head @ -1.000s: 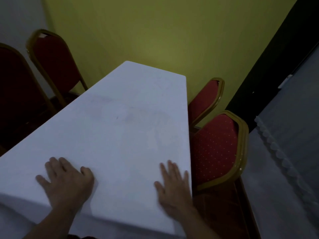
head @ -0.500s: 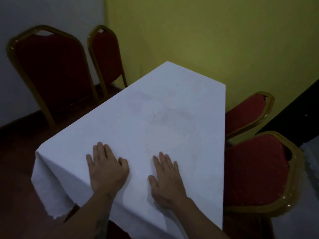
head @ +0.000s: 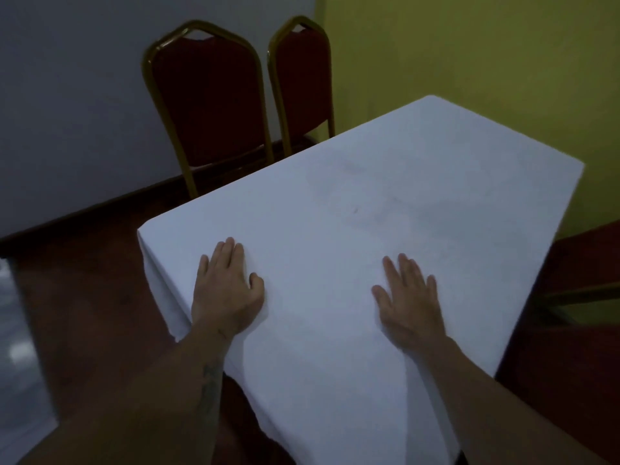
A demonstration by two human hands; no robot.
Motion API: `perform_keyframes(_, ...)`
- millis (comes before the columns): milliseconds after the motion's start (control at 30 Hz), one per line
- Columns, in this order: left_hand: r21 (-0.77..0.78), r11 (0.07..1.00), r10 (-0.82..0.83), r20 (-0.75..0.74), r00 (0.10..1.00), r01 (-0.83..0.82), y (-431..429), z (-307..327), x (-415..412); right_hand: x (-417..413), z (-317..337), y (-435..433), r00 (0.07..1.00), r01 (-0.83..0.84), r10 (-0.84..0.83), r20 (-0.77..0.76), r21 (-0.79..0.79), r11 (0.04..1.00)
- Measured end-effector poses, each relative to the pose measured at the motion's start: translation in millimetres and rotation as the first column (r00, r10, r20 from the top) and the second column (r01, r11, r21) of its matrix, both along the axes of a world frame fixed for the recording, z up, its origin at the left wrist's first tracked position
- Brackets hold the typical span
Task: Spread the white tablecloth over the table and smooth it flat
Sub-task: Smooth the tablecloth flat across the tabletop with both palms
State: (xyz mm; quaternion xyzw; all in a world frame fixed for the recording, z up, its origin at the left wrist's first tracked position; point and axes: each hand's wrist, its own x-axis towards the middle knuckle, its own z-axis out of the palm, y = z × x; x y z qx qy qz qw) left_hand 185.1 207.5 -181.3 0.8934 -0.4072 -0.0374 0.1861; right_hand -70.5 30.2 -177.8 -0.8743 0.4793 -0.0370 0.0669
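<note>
The white tablecloth (head: 385, 209) covers the whole long table and hangs over its near end and left corner. It lies mostly flat, with faint creases near the middle. My left hand (head: 226, 290) rests palm down on the cloth near the near left corner, fingers together and flat. My right hand (head: 409, 303) lies palm down further right on the near end, fingers slightly spread. Neither hand grips the fabric. The table itself is hidden under the cloth.
Two red chairs with gold frames (head: 208, 105) (head: 302, 78) stand at the table's left side by the grey wall. Another red chair (head: 583, 313) sits at the right edge. A yellow wall lies behind the far end. Dark red floor is at left.
The view has swung left, so the left chairs are central now. My hands have moved apart on the cloth, the left toward the near left corner, the right further right.
</note>
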Motion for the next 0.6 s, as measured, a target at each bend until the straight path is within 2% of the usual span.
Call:
perform_keyframes(267,0.01,1.0,0.016,-0.002,1.0,-0.016,-0.8,-0.7,-0.4,-111.9,0.8,-58.9,0.951,0.302,-0.297,-0.09,0.046,0.952)
perform_keyframes(433,0.021,1.0,0.019,0.014,1.0,-0.02,0.3,-1.7,0.3,-87.0,6.0,-52.5,0.925,0.377,-0.375,-0.066,0.029,0.926)
perform_keyframes(467,0.027,1.0,0.016,0.018,1.0,-0.017,1.1,-2.5,0.4,-70.3,4.9,-43.8,0.946,0.325,-0.324,-0.03,0.017,0.946)
perform_keyframes(533,0.031,0.999,0.012,0.019,1.0,-0.013,2.8,-4.2,0.2,-30.0,2.7,-18.4,0.996,0.073,-0.075,0.04,0.036,0.997)
perform_keyframes(600,0.024,1.0,0.012,0.024,1.0,-0.012,1.9,-5.2,0.6,6.7,4.3,5.4,0.98,-0.189,0.185,0.067,0.061,0.98)
